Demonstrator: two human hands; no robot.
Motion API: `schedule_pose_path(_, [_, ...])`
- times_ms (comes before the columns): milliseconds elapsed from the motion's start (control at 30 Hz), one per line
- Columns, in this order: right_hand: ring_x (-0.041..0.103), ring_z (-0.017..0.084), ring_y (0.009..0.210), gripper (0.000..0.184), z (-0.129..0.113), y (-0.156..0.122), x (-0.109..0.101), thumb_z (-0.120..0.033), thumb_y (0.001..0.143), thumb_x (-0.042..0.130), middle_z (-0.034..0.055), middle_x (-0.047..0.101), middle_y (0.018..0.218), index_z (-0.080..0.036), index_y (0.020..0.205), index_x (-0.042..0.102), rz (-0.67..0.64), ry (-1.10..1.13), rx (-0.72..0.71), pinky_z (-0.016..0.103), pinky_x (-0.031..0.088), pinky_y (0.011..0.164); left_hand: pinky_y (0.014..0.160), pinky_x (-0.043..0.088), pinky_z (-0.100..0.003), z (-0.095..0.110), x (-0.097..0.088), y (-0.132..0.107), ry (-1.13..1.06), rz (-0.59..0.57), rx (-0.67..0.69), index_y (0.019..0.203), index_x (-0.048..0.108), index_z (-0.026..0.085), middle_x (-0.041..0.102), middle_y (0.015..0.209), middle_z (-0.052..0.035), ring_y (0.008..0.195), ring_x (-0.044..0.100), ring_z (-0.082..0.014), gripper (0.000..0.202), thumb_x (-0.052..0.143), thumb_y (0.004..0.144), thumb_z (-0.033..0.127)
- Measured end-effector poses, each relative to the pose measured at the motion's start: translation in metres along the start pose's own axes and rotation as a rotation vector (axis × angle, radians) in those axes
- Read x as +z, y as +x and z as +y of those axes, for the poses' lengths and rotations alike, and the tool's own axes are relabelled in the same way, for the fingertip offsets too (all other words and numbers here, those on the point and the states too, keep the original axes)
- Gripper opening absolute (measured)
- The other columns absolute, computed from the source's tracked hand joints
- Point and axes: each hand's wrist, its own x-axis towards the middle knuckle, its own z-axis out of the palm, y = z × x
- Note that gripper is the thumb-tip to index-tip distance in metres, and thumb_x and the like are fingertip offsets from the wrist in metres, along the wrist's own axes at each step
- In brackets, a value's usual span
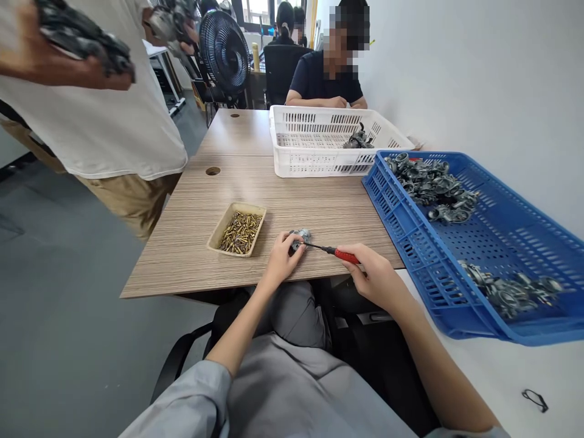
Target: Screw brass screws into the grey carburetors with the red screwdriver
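My left hand (285, 255) is closed around a small grey metal part (302, 233), which looks like a carburetor, at the table's near edge. Its fingers cover much of the part. In my right hand (374, 274) is a screwdriver (347, 254) with a red and black handle, its thin dark shaft pointing left. The screwdriver's tip meets the part beside my left fingertips; the exact contact is too small to make out. Left of my hands stands a shallow cream tray (213, 243) of small brass pieces (241, 232).
At right, a blue crate (392, 213) holds several metal carburetors (433, 185). Behind it, a white basket (314, 164) contains a few more. A person in a white shirt (114, 128) stands at left carrying metal parts; another person (314, 79) sits across the table (182, 267).
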Motion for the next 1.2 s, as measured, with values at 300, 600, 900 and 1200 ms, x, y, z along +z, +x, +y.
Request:
schedule_pose_path(300, [0.08, 0.029, 0.076, 0.025, -0.0067, 0.0015, 0.0029, -0.041, 0.112, 0.059, 0.0066, 0.083, 0.094, -0.024, 0.129, 0.063, 0.006, -0.188, 0.247, 0.034, 0.052, 0.067, 0.107, 0.055, -0.041, -0.0005, -0.0007, -0.0009, 0.007, 0.005, -0.004, 0.116, 0.073, 0.026, 0.067, 0.117, -0.0081, 0.116, 0.068, -0.0269, 0.013, 0.069, 0.105, 0.032])
schedule_pose_path(600, [0.076, 0.029, 0.069, 0.017, -0.0063, 0.0035, 0.0004, -0.043, 0.111, 0.059, 0.0026, 0.076, 0.078, -0.026, 0.111, 0.057, -0.037, -0.2, 0.354, 0.033, 0.042, 0.063, 0.106, 0.055, -0.042, -0.0002, -0.0011, -0.0011, 0.024, 0.01, 0.004, 0.116, 0.073, 0.026, 0.066, 0.117, -0.0082, 0.116, 0.068, -0.0268, 0.014, 0.07, 0.103, 0.03])
schedule_pose_path(900, [0.077, 0.029, 0.072, 0.017, -0.008, 0.0029, -0.0004, -0.042, 0.112, 0.054, 0.0039, 0.079, 0.086, -0.026, 0.118, 0.054, -0.091, -0.109, 0.366, 0.033, 0.046, 0.069, 0.108, 0.055, -0.042, 0.0008, -0.0018, -0.0004, 0.024, 0.005, -0.01, 0.115, 0.072, 0.026, 0.066, 0.118, -0.0082, 0.117, 0.068, -0.0266, 0.013, 0.07, 0.102, 0.028])
schedule_pose_path(1200, [0.079, 0.029, 0.082, 0.018, -0.0088, 0.002, -0.0017, -0.037, 0.112, 0.054, 0.0064, 0.082, 0.1, -0.026, 0.127, 0.055, -0.119, -0.061, 0.304, 0.034, 0.05, 0.074, 0.108, 0.056, -0.042, 0.0035, -0.0026, -0.0001, 0.026, 0.009, -0.014, 0.114, 0.072, 0.025, 0.065, 0.117, -0.0083, 0.116, 0.068, -0.0265, 0.013, 0.069, 0.102, 0.028])
